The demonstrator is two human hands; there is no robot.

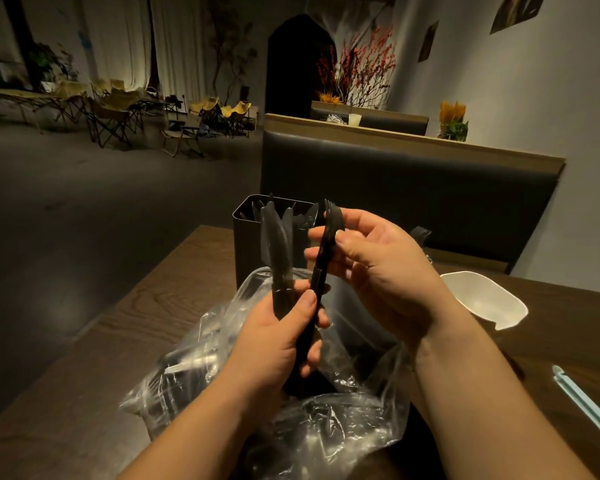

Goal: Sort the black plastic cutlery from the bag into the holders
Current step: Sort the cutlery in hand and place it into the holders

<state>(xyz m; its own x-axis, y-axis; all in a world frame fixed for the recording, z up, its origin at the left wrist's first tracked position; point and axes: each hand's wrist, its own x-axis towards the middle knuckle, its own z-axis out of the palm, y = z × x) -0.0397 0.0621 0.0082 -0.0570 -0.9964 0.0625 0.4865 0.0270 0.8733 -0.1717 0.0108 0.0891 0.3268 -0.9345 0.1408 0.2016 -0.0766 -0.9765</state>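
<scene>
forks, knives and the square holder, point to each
forks (pixel 321 268): head view, middle of the handles
knives (pixel 276 244): head view, on the blades
holder (pixel 248 251): head view, bare front wall left of the knives

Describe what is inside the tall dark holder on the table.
Black cutlery tips, seemingly knives, stick up above the holder's rim. Their handles are hidden by its wall, and the held knife bundle covers the middle of the opening.

Dim room: dark booth seat (pixel 395 188) behind wood table (pixel 136 323), folding chairs (pixel 111 112) far L, grey floor (pixel 84 188).
</scene>
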